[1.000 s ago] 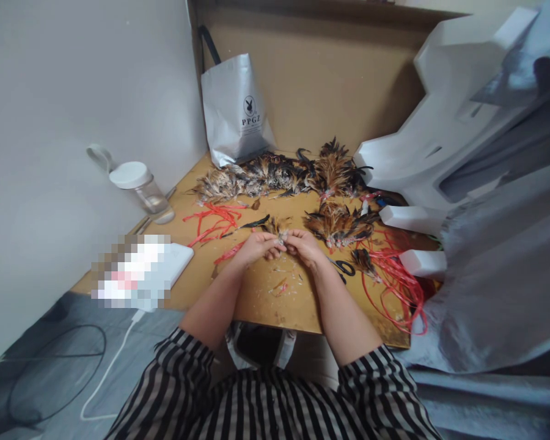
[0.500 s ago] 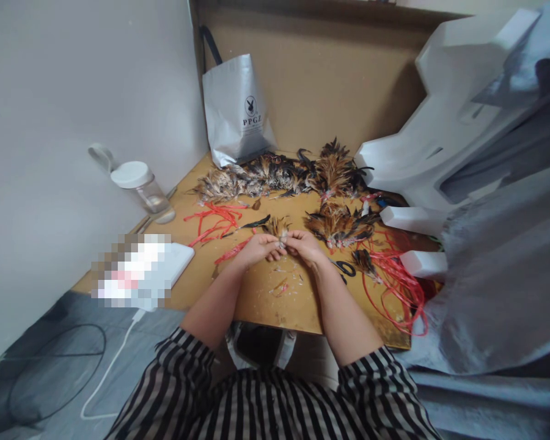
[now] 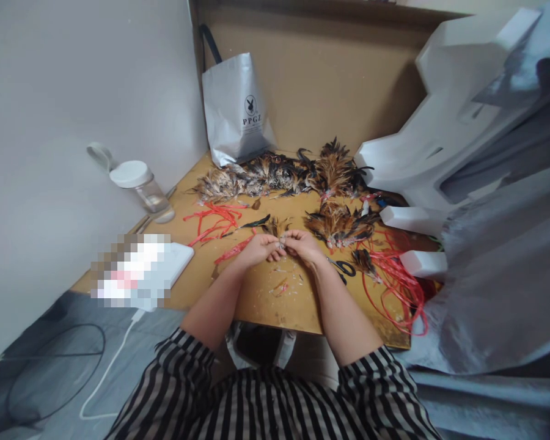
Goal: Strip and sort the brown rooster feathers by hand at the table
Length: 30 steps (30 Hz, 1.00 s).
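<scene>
My left hand (image 3: 263, 249) and my right hand (image 3: 304, 244) meet over the middle of the table. Both are closed, fingertips pinching the pale quill end of a small brown feather bunch (image 3: 275, 227), whose tips fan out away from me. Just right of my right hand lie black-handled scissors (image 3: 346, 267), partly hidden by the wrist. A larger feather pile (image 3: 341, 225) lies beyond my right hand. Left of the held bunch are a dark single feather (image 3: 256, 223) and red plastic strips (image 3: 215, 221).
A long row of feathers (image 3: 266, 174) lies along the back, before a silver bag (image 3: 236, 110). At left stand a lidded clear bottle (image 3: 142, 186) and a white device (image 3: 181, 256) with a cable. Tangled red strips (image 3: 396, 281) and white foam pieces (image 3: 424, 264) are at right.
Both hands stay in nearly the same place, still pinching the feather bunch. The visible feather tips look slightly lower and more spread.
</scene>
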Each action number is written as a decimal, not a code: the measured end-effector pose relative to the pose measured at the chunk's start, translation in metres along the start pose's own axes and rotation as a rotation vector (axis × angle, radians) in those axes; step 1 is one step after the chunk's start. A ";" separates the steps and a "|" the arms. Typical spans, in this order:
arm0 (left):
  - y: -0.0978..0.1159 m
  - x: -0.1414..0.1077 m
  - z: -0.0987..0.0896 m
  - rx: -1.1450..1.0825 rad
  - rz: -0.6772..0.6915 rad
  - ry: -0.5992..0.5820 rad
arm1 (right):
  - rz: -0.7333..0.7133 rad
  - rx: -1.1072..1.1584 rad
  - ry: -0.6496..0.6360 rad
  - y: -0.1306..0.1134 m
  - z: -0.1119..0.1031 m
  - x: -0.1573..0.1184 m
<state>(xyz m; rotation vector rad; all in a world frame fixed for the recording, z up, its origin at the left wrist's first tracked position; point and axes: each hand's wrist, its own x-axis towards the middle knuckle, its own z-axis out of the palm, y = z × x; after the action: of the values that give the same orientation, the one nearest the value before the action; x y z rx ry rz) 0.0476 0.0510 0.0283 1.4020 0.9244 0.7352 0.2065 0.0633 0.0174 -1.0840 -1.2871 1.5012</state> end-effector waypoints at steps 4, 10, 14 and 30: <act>0.001 -0.001 -0.001 -0.018 -0.005 0.002 | -0.004 0.020 -0.006 -0.002 0.000 -0.001; -0.002 0.001 -0.003 -0.117 -0.010 0.028 | -0.001 0.077 -0.039 -0.003 0.000 -0.002; -0.004 0.003 -0.004 -0.174 -0.040 0.033 | 0.009 0.099 -0.022 -0.004 0.000 -0.002; -0.005 0.002 -0.004 -0.209 -0.086 0.070 | 0.061 0.177 -0.035 -0.008 -0.001 -0.002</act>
<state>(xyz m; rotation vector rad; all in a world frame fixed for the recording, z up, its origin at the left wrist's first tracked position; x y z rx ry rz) 0.0447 0.0541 0.0231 1.1529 0.9288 0.7963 0.2083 0.0621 0.0251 -0.9939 -1.1294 1.6526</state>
